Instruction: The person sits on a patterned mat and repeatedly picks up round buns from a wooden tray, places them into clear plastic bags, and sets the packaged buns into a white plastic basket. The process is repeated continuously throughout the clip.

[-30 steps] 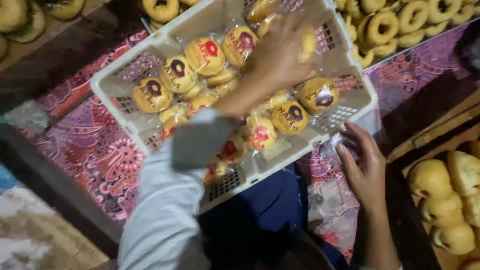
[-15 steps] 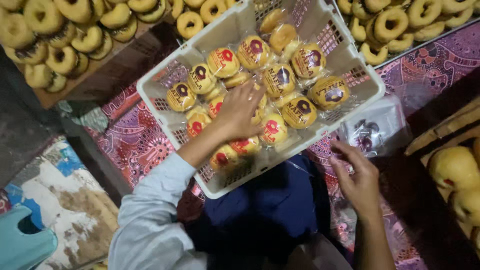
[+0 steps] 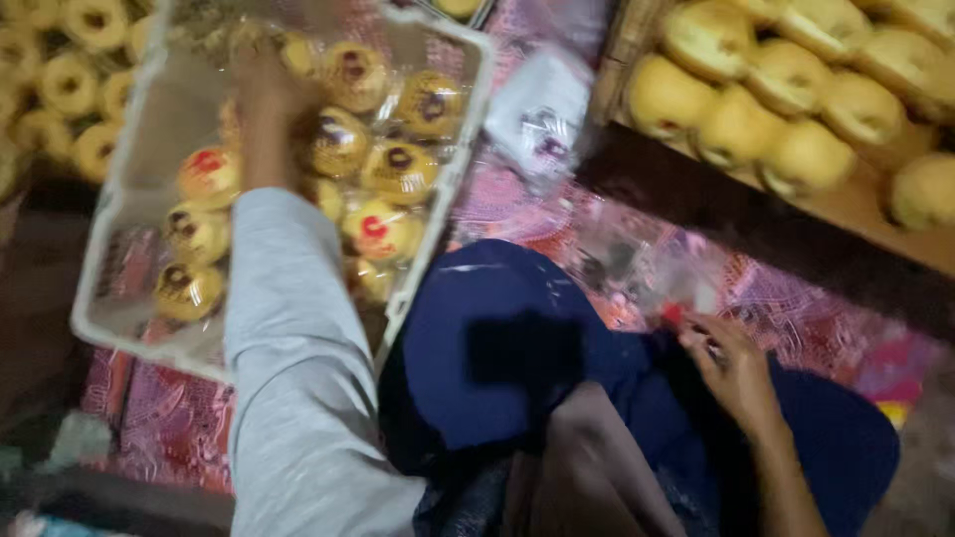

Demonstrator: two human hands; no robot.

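A white plastic crate (image 3: 448,189) holds several round buns (image 3: 383,231) in clear wrappers with red or dark labels. My left hand (image 3: 261,88), on a grey-sleeved arm, reaches deep into the crate and lies on the buns at its far side. It is blurred, so its grip is unclear. My right hand (image 3: 731,363) is low on the right above my blue-clad lap. Its fingertips pinch the edge of a clear plastic bag (image 3: 652,273) that has a small red mark.
Plain unwrapped buns (image 3: 741,114) fill a wooden tray (image 3: 856,204) at the top right. Ring doughnuts (image 3: 70,89) lie at the top left. A stack of clear bags (image 3: 542,109) rests on the pink patterned cloth (image 3: 796,308) between crate and tray. My blue garment (image 3: 497,348) covers the lower middle.
The view has swung and closed in. My left hand went from the crate's near side to its far side. My right hand drew back from the stack, now with a clear bag.
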